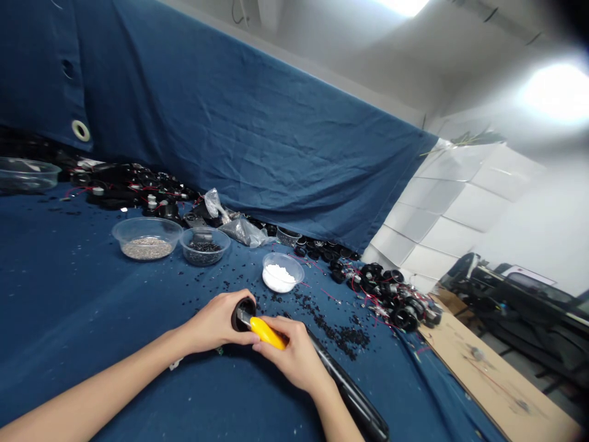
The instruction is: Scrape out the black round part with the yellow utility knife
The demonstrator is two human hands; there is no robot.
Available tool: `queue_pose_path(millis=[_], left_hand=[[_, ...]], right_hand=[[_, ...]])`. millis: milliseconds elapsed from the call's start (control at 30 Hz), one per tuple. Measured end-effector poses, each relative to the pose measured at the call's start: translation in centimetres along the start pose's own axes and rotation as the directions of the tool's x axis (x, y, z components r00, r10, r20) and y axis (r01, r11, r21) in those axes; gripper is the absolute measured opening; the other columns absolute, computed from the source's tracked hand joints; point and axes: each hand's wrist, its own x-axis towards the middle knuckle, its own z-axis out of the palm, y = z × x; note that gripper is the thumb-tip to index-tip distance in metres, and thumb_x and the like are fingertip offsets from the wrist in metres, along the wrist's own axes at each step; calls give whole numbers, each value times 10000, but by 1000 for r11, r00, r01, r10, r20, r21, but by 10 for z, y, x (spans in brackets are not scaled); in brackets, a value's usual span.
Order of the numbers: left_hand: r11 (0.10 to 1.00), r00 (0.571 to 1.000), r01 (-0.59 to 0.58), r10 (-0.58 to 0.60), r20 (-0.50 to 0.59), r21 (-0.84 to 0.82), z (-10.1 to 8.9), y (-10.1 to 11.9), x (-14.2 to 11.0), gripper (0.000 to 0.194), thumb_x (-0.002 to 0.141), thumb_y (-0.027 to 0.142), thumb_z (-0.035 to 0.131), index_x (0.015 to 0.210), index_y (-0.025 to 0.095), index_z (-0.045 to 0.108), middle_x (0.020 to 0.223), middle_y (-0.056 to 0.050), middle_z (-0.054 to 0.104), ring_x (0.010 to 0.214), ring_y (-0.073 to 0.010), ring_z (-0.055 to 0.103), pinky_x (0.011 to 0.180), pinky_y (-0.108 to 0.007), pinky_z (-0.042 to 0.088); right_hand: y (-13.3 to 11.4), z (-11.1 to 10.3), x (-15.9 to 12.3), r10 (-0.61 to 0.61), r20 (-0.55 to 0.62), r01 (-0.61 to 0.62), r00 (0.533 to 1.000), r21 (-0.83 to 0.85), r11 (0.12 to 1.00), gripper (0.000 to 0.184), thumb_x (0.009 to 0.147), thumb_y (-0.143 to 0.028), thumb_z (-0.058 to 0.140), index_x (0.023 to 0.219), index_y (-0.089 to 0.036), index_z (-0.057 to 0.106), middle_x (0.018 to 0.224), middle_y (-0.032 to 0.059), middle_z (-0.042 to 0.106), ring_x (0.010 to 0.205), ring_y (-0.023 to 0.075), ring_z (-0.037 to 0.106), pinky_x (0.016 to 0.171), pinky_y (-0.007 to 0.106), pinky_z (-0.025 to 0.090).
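Note:
My left hand [221,322] is wrapped round a small black round cup-shaped part [239,310], its open side facing me. In my right hand [294,353] is a yellow utility knife [267,333]. The knife's grey metal end reaches into the mouth of the black part; where exactly its tip touches is hidden. A long glossy black tube [352,390] lies under and beside my right forearm. Just beyond my hands sits a clear bowl of white granules [280,276].
Clear bowls of tan grains [147,242] and small black pieces [205,248] stand to the left. Black bits [345,337] are scattered over the blue cloth. Piles of black parts with red wires [396,294] lie along the back and right. A blue curtain [257,123] hangs behind.

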Motion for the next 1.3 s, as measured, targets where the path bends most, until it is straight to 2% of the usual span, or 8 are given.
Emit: queue_pose_path(millis=[667,1300], left_hand=[[1000,1000,-12,12,11,-16,-1,-1,0,464,626,468,779,944,209,561,860,14,646,763,-189,583,665,-256,404],[1000,1000,-7,7,-4,-19,-2,1,0,459,627,465,774,948,210,566,859,14,644,768,-192,585,672,-253,407]], right_hand=[[2,1,-1,-15,26,15,1000,-3,1000,265,813,-286,722,1073,-236,714,847,11,684,748,173,578,685,248,399],[-1,1,0,-20,14,20,1000,15,1000,274,811,-249,719,1085,-252,709,803,-6,650,723,159,537,650,241,355]])
